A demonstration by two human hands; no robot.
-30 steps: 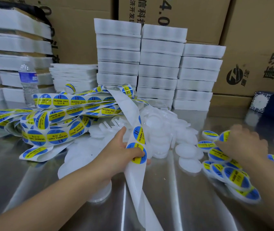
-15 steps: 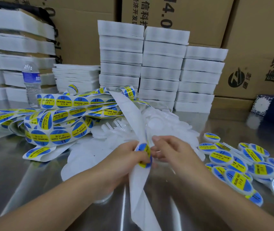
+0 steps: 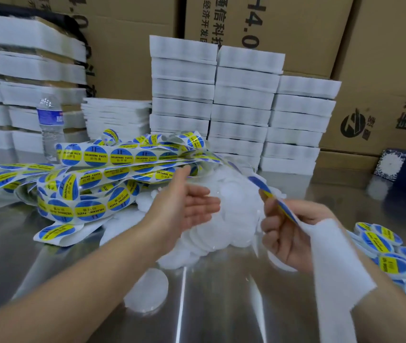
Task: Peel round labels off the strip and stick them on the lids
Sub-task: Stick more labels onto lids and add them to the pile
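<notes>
On the table [image 3: 48, 268], backed by cartons [image 3: 296, 33] and white stacks [image 3: 241, 100], we count far more work left than done. A tangle of full strips [image 3: 93, 174] fills the left middle of the frame. A heap of bare lids [image 3: 234, 209] lies at centre, with one stray lid [image 3: 147, 290] at lower centre. Only a small cluster of labelled lids [image 3: 380, 246] sits at the right edge, so we judge the task well short of halfway.

The right hand [image 3: 286, 238] has its fingers curled round the strip [image 3: 333, 268], which trails down over the forearm. A label [image 3: 270, 193] shows edge-on just above the fingers, and we cannot tell whether it is lifted from the backing. The left hand [image 3: 189, 206] is spread palm up over the heap and holds nothing.

The loose strips crowd the heap and could snag. A bottle [image 3: 49, 125] stands at upper left, well apart.
</notes>
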